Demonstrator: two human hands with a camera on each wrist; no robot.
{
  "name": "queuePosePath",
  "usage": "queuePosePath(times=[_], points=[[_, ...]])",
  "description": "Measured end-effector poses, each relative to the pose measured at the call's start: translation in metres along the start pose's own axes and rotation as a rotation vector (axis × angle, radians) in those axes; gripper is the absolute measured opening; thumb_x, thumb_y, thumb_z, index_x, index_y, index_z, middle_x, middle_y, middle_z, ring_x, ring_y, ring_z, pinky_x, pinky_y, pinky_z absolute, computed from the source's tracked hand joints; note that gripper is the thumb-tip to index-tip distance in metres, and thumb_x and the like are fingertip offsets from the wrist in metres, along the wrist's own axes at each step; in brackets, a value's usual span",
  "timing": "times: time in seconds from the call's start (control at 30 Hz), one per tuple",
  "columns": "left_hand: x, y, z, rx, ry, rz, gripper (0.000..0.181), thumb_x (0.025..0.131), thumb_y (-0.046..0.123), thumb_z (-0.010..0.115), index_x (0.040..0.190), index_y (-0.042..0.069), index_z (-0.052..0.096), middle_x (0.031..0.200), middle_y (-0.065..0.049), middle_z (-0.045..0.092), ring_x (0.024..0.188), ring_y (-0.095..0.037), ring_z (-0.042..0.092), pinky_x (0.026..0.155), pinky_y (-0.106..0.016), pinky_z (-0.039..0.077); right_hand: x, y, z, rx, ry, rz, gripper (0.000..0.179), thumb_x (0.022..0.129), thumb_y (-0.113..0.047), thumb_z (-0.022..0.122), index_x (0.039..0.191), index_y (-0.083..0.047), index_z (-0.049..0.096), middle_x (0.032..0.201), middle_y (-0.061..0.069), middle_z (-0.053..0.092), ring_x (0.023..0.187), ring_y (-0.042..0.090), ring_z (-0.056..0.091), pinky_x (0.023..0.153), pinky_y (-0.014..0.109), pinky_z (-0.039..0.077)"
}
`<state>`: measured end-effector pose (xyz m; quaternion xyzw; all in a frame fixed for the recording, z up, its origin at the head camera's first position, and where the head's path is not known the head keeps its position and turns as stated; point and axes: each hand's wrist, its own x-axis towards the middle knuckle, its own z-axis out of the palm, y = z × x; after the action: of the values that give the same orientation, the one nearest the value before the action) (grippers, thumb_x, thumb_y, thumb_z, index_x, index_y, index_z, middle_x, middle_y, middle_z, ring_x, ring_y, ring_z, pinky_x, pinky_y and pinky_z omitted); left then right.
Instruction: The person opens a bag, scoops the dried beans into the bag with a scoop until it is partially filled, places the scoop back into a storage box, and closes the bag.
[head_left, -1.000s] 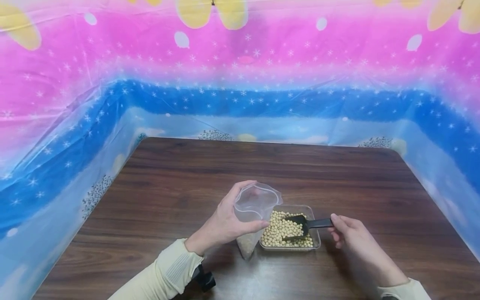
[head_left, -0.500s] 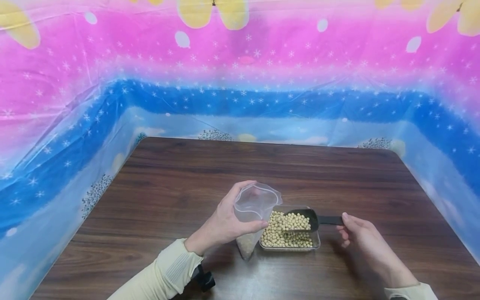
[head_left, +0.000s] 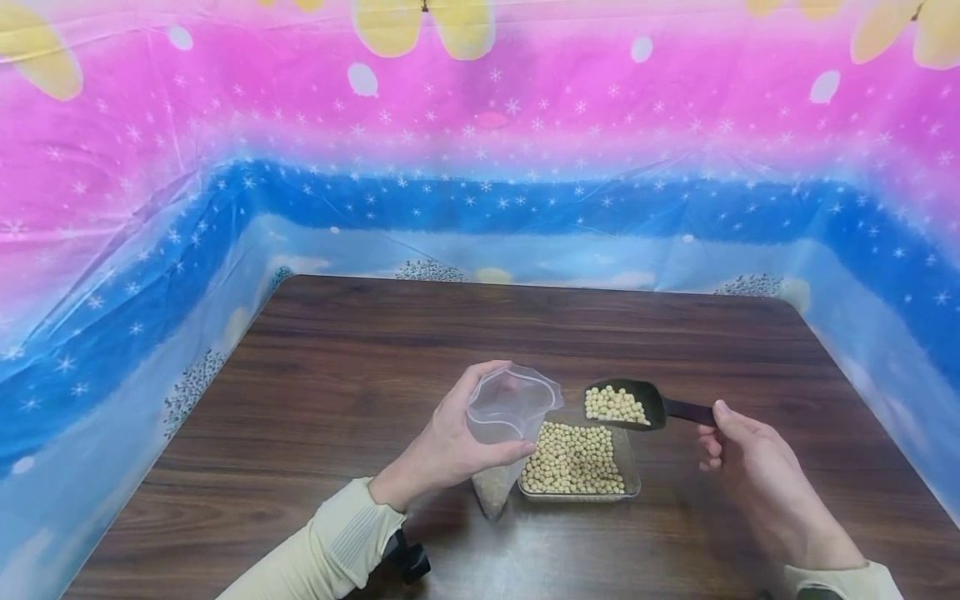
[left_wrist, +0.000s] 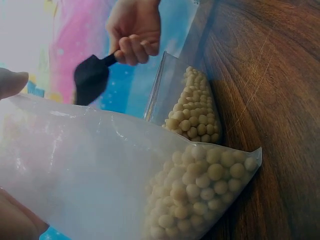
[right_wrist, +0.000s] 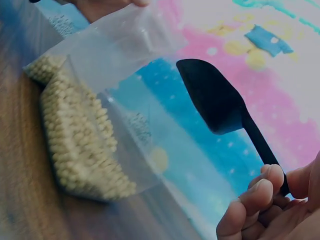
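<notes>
In the head view my left hand (head_left: 450, 437) grips the rim of a clear plastic bag (head_left: 504, 429), thumb in front, mouth held wide. Soybeans (left_wrist: 200, 190) fill the bag's lower part, as the left wrist view shows. My right hand (head_left: 765, 467) pinches the handle of a black scoop (head_left: 651, 407), its bowl raised above a clear plastic container (head_left: 632, 475) and bearing a load of soybeans (head_left: 615, 404). More soybeans (head_left: 573, 462) lie in the container, just right of the bag. From the right wrist view, the scoop's dark underside hides its load.
Bag and container stand on a dark wood-grain table (head_left: 360, 350). A pink and blue patterned cloth (head_left: 480, 150) hangs around its back and sides. Below the left sleeve (head_left: 330, 533) shows a small black device (head_left: 408, 560).
The scoop has come up out of the soybeans in the container with a load, as my right hand moved up and to the right. My left hand and the bag have stayed nearly still.
</notes>
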<state>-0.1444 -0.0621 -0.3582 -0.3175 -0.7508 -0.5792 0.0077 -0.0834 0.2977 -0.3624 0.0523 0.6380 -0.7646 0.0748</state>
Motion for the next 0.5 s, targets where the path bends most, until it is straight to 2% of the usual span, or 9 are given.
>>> queuePosePath(times=[0.1,0.3,0.5], points=[[0.000,0.000,0.000,0.002,0.000,-0.001,0.082,0.072,0.023,0.087,0.141,0.022,0.041,0.125,0.001,0.057,0.111,-0.018,0.057,0.095,-0.042,0.045,-0.001,-0.011,0.003,0.043,-0.016,-0.045,0.033,0.102,-0.036,0.046,0.095,-0.008,0.061,0.078,-0.001,0.051,0.069,0.011,0.047,0.065,0.028,0.045],[0.000,0.000,0.000,0.002,-0.003,0.000,0.083,0.072,0.021,0.087,0.140,0.021,0.041,0.126,0.001,0.057,0.112,-0.018,0.057,0.097,-0.041,0.045,0.000,-0.033,0.017,-0.044,-0.033,-0.168,0.035,0.104,-0.033,0.043,0.089,-0.007,0.061,0.073,-0.001,0.049,0.065,0.014,0.046,0.062,0.030,0.045],[0.001,0.000,0.000,-0.009,-0.015,0.004,0.084,0.072,0.018,0.087,0.142,0.017,0.039,0.127,0.003,0.056,0.112,-0.015,0.056,0.097,-0.040,0.045,0.000,-0.051,0.040,-0.067,-0.044,-0.245,0.034,0.105,-0.029,0.044,0.087,-0.007,0.062,0.070,0.000,0.050,0.064,0.014,0.046,0.060,0.030,0.045]])
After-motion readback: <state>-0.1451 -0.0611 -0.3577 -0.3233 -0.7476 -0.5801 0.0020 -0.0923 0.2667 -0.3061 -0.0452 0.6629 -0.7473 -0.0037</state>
